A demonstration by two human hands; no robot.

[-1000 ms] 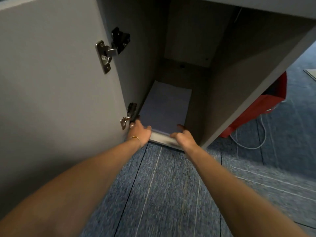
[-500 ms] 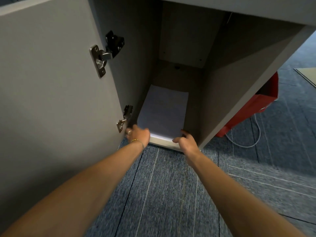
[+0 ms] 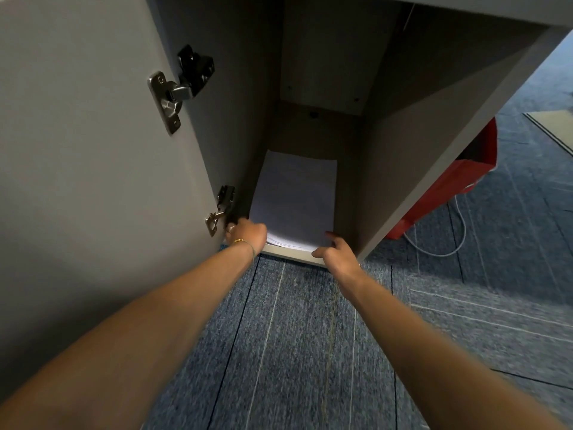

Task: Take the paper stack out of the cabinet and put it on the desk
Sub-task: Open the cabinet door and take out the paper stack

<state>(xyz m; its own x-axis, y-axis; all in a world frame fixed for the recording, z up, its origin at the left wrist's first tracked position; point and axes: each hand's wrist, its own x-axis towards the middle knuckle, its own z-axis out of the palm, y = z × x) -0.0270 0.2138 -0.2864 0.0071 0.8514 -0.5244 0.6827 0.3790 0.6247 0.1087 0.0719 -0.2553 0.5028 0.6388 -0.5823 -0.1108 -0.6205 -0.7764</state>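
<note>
A white paper stack (image 3: 294, 197) lies flat on the floor of the open grey cabinet (image 3: 412, 169), its near edge at the cabinet's front lip. My left hand (image 3: 248, 232) curls over the stack's near-left corner, its fingertips hidden beneath it. My right hand (image 3: 336, 254) sits at the near-right corner, thumb on the front edge and forefinger along the stack's right side. The desk top is only a grey strip at the upper edge (image 3: 496, 7).
The cabinet door (image 3: 93, 150) stands open on the left with two metal hinges (image 3: 173, 94), close to my left wrist. A red box (image 3: 449, 187) and a white cable (image 3: 446, 252) lie on the blue carpet (image 3: 294, 352) to the right.
Both hands stay at the stack's near corners. My right hand has shifted slightly right and its fingers have spread. The stack still lies on the cabinet floor.
</note>
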